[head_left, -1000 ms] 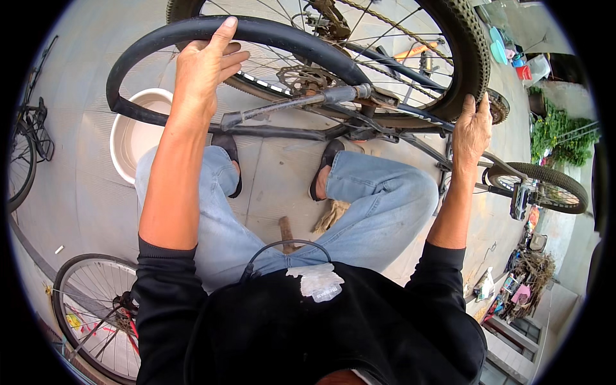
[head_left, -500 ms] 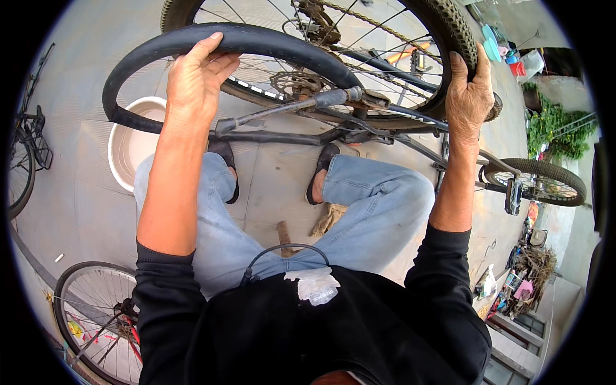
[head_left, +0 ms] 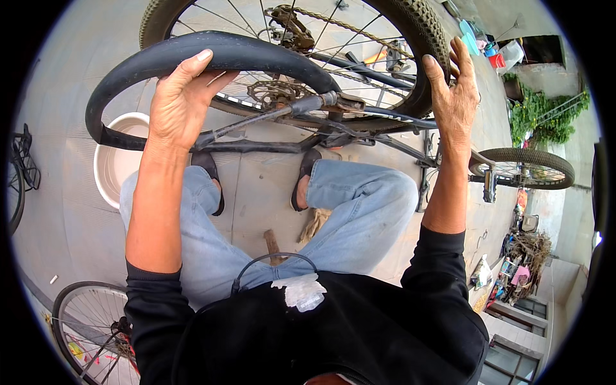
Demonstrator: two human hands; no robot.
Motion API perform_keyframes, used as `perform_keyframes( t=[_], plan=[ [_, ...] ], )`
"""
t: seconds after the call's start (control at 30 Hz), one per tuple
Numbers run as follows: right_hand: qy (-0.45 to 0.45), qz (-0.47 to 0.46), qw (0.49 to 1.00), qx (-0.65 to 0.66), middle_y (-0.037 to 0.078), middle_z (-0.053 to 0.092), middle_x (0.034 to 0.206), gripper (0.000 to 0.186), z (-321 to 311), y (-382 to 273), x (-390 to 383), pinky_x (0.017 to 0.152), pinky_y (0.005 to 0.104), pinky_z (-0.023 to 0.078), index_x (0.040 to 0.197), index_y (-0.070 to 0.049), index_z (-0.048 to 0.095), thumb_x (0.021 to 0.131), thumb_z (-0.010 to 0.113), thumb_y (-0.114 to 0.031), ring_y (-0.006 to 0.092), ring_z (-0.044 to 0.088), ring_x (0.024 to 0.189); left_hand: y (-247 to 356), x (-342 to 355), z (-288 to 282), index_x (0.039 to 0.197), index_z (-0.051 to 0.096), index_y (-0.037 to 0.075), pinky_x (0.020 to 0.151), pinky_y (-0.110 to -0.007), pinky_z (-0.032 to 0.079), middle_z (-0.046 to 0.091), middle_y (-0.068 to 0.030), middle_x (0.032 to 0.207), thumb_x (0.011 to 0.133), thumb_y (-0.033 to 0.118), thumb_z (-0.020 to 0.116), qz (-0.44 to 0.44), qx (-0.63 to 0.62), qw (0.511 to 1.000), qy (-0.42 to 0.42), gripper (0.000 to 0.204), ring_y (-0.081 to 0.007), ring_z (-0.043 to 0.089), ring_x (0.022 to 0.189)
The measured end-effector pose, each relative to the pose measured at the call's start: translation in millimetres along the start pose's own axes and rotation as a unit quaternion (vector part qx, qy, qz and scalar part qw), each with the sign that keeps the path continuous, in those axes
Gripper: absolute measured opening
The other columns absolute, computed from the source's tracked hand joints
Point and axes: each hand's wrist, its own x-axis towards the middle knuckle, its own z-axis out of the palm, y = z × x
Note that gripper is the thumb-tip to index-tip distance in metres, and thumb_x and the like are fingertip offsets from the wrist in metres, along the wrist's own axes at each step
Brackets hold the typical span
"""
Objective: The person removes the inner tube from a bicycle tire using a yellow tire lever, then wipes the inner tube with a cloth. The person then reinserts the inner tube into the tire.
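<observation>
A black inner tube [head_left: 263,54] hangs in a loop in front of the rear wheel of a bicycle lying on its side. My left hand [head_left: 179,109] grips it, thumb over the near face and fingers behind. Level with it on the right, my right hand [head_left: 455,102] is up beside the knobby tire [head_left: 431,38], fingers spread and holding nothing. Whether its fingertips touch the tread is unclear. The wheel's chain, brake disc [head_left: 268,95] and frame tube [head_left: 263,147] show below and behind the inner tube.
A white basin [head_left: 108,183] stands on the floor at left. Between my feet and lap lie a brown wooden piece [head_left: 272,242] and a tan cloth [head_left: 316,224]. The bicycle's front wheel [head_left: 561,170] is at right, and another wheel [head_left: 61,314] stands at lower left.
My right hand has loosened from the tire, its fingers now spread. My left hand still holds the inner tube. The whole view has shifted slightly, so things appear further left and lower.
</observation>
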Motion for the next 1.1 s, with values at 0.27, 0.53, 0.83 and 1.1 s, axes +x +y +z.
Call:
perform_keyframes(
  t=[0.27,0.53,0.83,1.1],
  plan=[
    [0.003,0.033,0.996,-0.078,0.02,0.068,0.106,0.046,17,19,-17,0.084,0.0433,0.052,0.13,-0.007,0.058,0.095,0.063,-0.036,0.0361,0.066,0.097,3,-11,4,0.11,0.066,0.002,0.099,-0.051,0.052,0.068,-0.0115,0.106,0.088,0.009,0.067,0.011,0.026,0.999,-0.036,0.023,-0.0259,0.066,0.105],
    [-0.074,0.154,0.983,-0.061,0.022,0.067,0.117,0.062,-10,47,-54,0.097,0.0399,0.047,0.135,-0.001,0.055,0.087,0.073,-0.036,0.0332,0.063,0.111,1,-15,3,0.116,0.064,0.001,0.101,-0.052,0.05,0.069,-0.014,0.111,0.088,0.013,0.068,0.002,0.078,0.991,-0.11,0.031,-0.0285,0.065,0.109],
    [0.042,-0.024,0.998,-0.035,0.02,0.066,0.116,0.058,12,6,-8,0.091,0.0384,0.051,0.133,-0.003,0.057,0.088,0.074,-0.035,0.0322,0.065,0.105,3,-29,14,0.112,0.068,-0.002,0.098,-0.04,0.048,0.071,-0.0117,0.105,0.076,0.005,0.076,-0.014,0.135,0.986,-0.095,0.038,-0.0228,0.065,0.102],
    [0.04,0.09,0.995,-0.029,0.02,0.069,0.11,0.048,18,45,-43,0.085,0.0391,0.052,0.134,-0.005,0.056,0.094,0.068,-0.028,0.0352,0.068,0.099,11,-47,44,0.101,0.068,-0.001,0.078,-0.031,0.047,0.064,-0.0054,0.094,0.071,0.013,0.083,-0.027,0.349,0.914,-0.207,0.036,-0.0173,0.059,0.086]
  ],
)
